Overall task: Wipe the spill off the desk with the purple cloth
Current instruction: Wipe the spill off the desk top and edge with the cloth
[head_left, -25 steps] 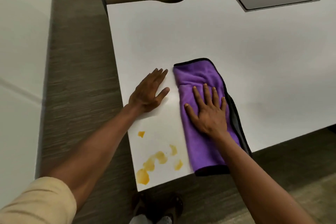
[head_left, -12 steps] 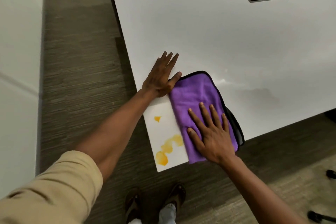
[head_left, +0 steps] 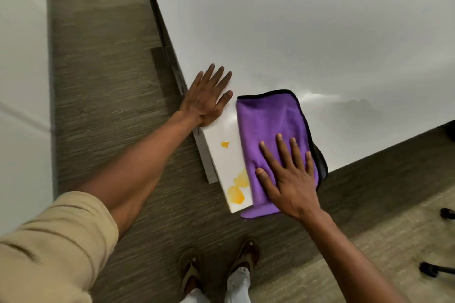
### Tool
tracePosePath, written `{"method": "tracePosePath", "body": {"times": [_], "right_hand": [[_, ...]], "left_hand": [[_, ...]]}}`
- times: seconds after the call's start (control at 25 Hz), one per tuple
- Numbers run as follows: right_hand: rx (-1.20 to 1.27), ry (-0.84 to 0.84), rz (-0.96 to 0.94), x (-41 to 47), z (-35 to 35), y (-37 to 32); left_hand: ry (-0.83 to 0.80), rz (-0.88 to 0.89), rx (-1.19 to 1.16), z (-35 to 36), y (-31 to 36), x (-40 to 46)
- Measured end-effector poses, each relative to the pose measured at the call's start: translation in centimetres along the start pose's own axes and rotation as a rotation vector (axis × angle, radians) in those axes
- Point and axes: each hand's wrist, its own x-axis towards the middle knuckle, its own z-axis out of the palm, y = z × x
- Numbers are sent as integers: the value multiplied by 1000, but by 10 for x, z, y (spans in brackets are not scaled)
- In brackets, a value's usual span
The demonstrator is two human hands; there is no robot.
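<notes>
Purple cloth [head_left: 273, 135]: folded, long axis near-to-far, near end overhanging tabletop [head_left: 295, 32] corner. Right hand [head_left: 288, 179]: flat, fingers spread, pressing cloth. Orange spill [head_left: 235, 194]: just left of cloth, cloth's left edge touching it. Left hand [head_left: 206, 101]: flat on tabletop edge, bracing, empty. Judged: sweep leftward.

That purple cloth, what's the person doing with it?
They're cleaning up a yellow spill at the desk corner. The right hand presses flat on the purple cloth, right beside the puddles. The left hand rests flat on the desk edge. Some yellow blobs and one small drop are still uncovered.
</notes>
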Motion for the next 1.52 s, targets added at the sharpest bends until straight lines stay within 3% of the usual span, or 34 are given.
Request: {"method": "tracePosePath", "body": {"times": [0.08, 0.24, 0.44, 0.6, 0.8, 1.0, 1.08, 1.24, 1.32, 1.52], "right_hand": [[0, -58, 26, 14, -9, 9], [56, -65, 255, 41, -15, -6], [31, -2, 106, -2, 3, -55], [20, -74, 17, -9, -4, -32], [53, -41, 277, 24, -7, -38], [6, -87, 5, -16, -5, -37], [-10, -120, 32, -4, -10, -23], [33, -113, 120, 47, -13, -38], [39, -74, 8, 54, -11, -50], [-12, -31, -216, 24, 5, -56]], "left_hand": [[20, -3, -14, 1, -2, 0], [17, -29, -40, 3, -7, 2], [-13, -31, -16, 3, -7, 3], [-4, -37, -24, 4, -8, 1], [26, -35, -29, 10, -9, 3], [-21, -24, 13, 4, -8, 0], [-9, -37, -14, 5, -7, -3], [167, -17, -225, 13, -7, -9], [254, -10, -332, 16, -8, -8], [255, -48, -359, 20, -15, -4]]}}
